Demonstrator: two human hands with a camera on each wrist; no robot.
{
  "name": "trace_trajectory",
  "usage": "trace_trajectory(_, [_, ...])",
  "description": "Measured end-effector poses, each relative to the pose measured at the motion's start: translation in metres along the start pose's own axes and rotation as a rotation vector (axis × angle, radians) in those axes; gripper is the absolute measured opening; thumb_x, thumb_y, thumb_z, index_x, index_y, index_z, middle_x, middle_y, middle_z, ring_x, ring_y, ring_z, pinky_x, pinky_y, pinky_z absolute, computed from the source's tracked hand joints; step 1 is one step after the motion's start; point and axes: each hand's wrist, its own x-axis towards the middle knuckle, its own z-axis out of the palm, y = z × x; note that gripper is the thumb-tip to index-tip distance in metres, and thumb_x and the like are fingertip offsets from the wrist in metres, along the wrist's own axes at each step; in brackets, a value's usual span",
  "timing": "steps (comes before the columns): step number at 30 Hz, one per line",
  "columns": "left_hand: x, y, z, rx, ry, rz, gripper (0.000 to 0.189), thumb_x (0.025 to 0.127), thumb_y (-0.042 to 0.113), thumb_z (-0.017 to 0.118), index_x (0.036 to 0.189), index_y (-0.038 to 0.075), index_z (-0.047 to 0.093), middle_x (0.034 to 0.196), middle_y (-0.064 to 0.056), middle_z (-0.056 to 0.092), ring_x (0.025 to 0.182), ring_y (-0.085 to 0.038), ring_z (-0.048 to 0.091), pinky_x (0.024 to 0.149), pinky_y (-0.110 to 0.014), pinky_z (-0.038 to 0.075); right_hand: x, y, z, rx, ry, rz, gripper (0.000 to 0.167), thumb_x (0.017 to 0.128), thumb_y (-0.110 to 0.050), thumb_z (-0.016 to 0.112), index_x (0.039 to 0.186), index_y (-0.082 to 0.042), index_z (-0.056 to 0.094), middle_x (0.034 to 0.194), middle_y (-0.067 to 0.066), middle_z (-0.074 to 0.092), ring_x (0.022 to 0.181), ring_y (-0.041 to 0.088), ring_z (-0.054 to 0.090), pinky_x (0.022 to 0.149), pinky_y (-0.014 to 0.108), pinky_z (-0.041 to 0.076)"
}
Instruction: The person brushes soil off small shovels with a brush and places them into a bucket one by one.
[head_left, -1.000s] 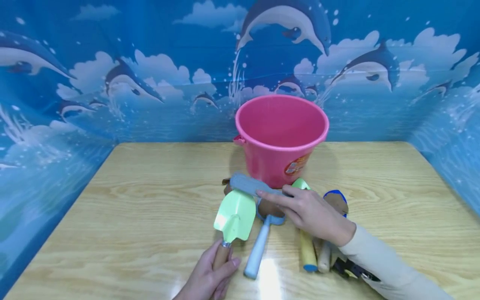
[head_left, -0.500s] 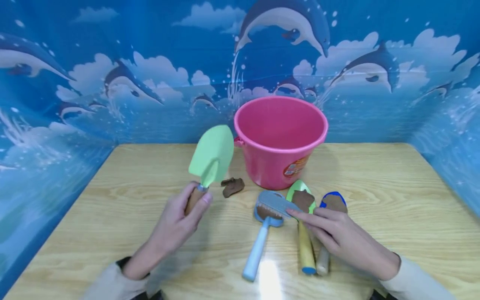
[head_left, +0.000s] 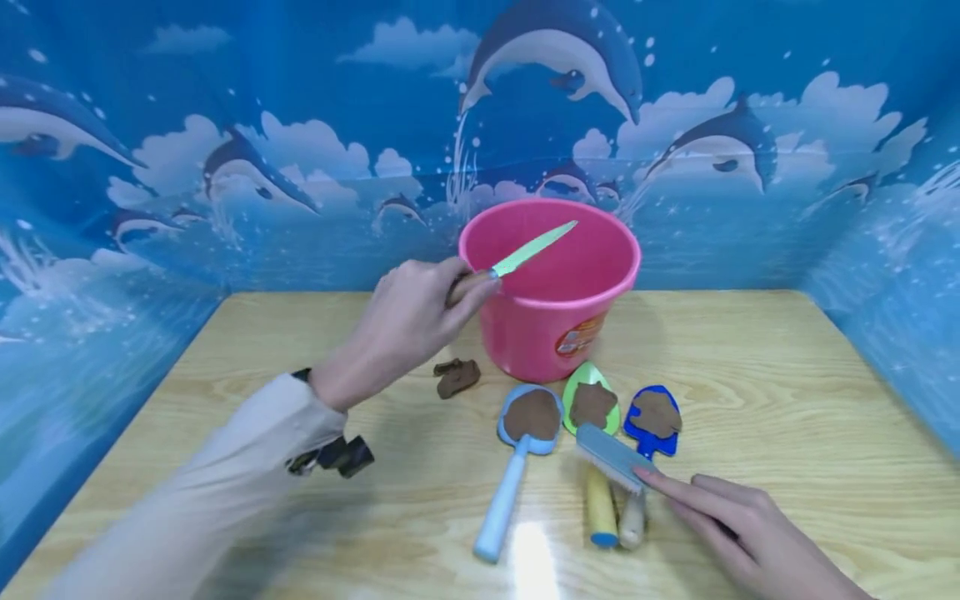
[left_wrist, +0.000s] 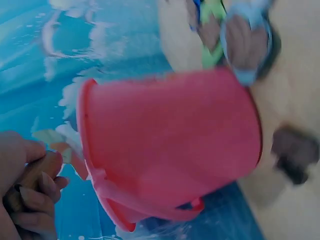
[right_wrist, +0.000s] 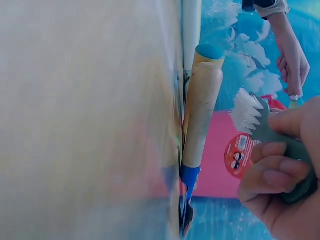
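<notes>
My left hand (head_left: 405, 321) grips the wooden handle of a light-green trowel (head_left: 534, 248), whose blade is seen edge-on over the mouth of the pink bucket (head_left: 536, 333). In the left wrist view the fingers curl round that handle beside the bucket's rim. My right hand (head_left: 750, 533) holds a grey-blue scrub brush (head_left: 611, 457) above the handles of the trowels on the table. White bristles show on the brush (right_wrist: 260, 120) in the right wrist view. Under it lie a green trowel (head_left: 611, 417) and a dark-blue trowel (head_left: 636, 437), both with brown clumps on their blades.
A light-blue scoop (head_left: 501, 508) with a brown clump lies left of the green trowel. Brown lumps (head_left: 457, 379) sit on the wooden table (head_left: 300, 350), left of the bucket. A dolphin-print backdrop (head_left: 300, 225) surrounds the table at the back and sides.
My left hand has lifted the light-green trowel from near the light-blue scoop up to the bucket's mouth, turning its blade edge-on. My right hand has drawn the scrub brush back toward the lower right.
</notes>
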Motion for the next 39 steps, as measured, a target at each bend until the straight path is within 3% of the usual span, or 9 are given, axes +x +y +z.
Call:
trace_trajectory(2, [0.016, 0.002, 0.002, 0.103, -0.028, 0.013, 0.031, 0.097, 0.036, 0.056, 0.081, 0.010, 0.061, 0.057, 0.000, 0.045, 0.048, -0.013, 0.047, 0.044, -0.024, 0.039, -0.006, 0.002, 0.000, 0.019, 0.036, -0.027, 0.053, 0.080, 0.007, 0.068, 0.131, -0.008, 0.060, 0.078, -0.022, 0.043, 0.070, -0.008, 0.040, 0.059, 0.006, 0.032])
trace_trajectory(5, [0.040, 0.003, 0.005, 0.227, -0.089, 0.019, 0.035, 0.097, 0.036, 0.057, 0.073, 0.011, 0.055, 0.057, -0.001, 0.048, 0.051, -0.013, 0.052, 0.047, -0.023, 0.044, -0.014, 0.004, -0.001, 0.025, 0.053, -0.003, 0.054, 0.079, 0.009, 0.068, 0.131, -0.007, 0.059, 0.079, -0.021, 0.044, 0.069, -0.008, 0.040, 0.058, 0.006, 0.031])
trace_trajectory(10, [0.070, 0.006, 0.019, 0.322, -0.193, -0.010, 0.042, 0.098, 0.036, 0.054, 0.066, 0.010, 0.057, 0.053, -0.002, 0.047, 0.051, -0.014, 0.055, 0.050, -0.024, 0.048, -0.020, 0.001, -0.003, 0.018, 0.032, 0.066, 0.062, 0.076, 0.013, 0.069, 0.133, -0.009, 0.058, 0.077, -0.022, 0.039, 0.065, -0.009, 0.037, 0.054, 0.004, 0.030])
trace_trajectory(12, [0.077, 0.007, 0.026, 0.327, -0.237, -0.052, 0.039, 0.097, 0.036, 0.056, 0.071, 0.008, 0.061, 0.056, -0.001, 0.050, 0.054, -0.013, 0.057, 0.054, -0.025, 0.052, -0.020, 0.001, -0.002, 0.026, 0.032, 0.065, 0.062, 0.075, 0.015, 0.069, 0.132, -0.009, 0.058, 0.077, -0.022, 0.041, 0.064, -0.009, 0.037, 0.054, 0.004, 0.030])
trace_trajectory(16, [0.085, 0.009, 0.038, 0.336, -0.329, -0.157, 0.031, 0.095, 0.036, 0.060, 0.093, 0.006, 0.065, 0.069, -0.002, 0.058, 0.063, -0.013, 0.060, 0.063, -0.028, 0.057, -0.020, 0.003, 0.001, 0.053, 0.053, 0.034, 0.063, 0.073, 0.017, 0.069, 0.131, -0.005, 0.059, 0.082, -0.019, 0.050, 0.067, -0.008, 0.041, 0.056, 0.006, 0.032])
trace_trajectory(19, [0.090, 0.013, 0.042, 0.371, -0.394, -0.203, 0.032, 0.095, 0.037, 0.060, 0.104, 0.006, 0.063, 0.081, -0.004, 0.059, 0.072, -0.016, 0.059, 0.069, -0.030, 0.057, -0.020, 0.005, 0.003, 0.065, 0.071, 0.018, 0.062, 0.073, 0.017, 0.068, 0.130, -0.004, 0.059, 0.082, -0.018, 0.050, 0.067, -0.008, 0.040, 0.055, 0.006, 0.031])
trace_trajectory(28, [0.097, 0.026, 0.046, 0.246, -0.598, -0.371, 0.024, 0.093, 0.034, 0.063, 0.100, 0.011, 0.058, 0.086, -0.003, 0.063, 0.076, -0.015, 0.064, 0.066, -0.026, 0.053, -0.021, 0.008, 0.006, 0.040, 0.129, -0.033, 0.049, 0.078, 0.010, 0.068, 0.126, -0.001, 0.062, 0.082, -0.019, 0.049, 0.068, -0.009, 0.040, 0.055, 0.007, 0.029])
trace_trajectory(34, [0.099, 0.029, 0.044, 0.274, -0.728, -0.383, 0.028, 0.092, 0.034, 0.063, 0.109, 0.012, 0.057, 0.095, -0.003, 0.062, 0.084, -0.015, 0.062, 0.074, -0.029, 0.052, -0.020, 0.010, 0.007, 0.053, 0.142, -0.053, 0.045, 0.080, 0.009, 0.067, 0.125, 0.000, 0.062, 0.081, -0.019, 0.048, 0.067, -0.009, 0.038, 0.055, 0.006, 0.028])
trace_trajectory(39, [0.101, 0.031, 0.043, 0.300, -0.714, -0.403, 0.020, 0.092, 0.028, 0.062, 0.105, 0.013, 0.056, 0.094, -0.003, 0.061, 0.082, -0.015, 0.062, 0.071, -0.028, 0.052, -0.019, 0.011, 0.008, 0.069, 0.137, -0.060, 0.047, 0.079, 0.011, 0.067, 0.125, 0.001, 0.061, 0.079, -0.020, 0.045, 0.066, -0.010, 0.037, 0.054, 0.005, 0.028])
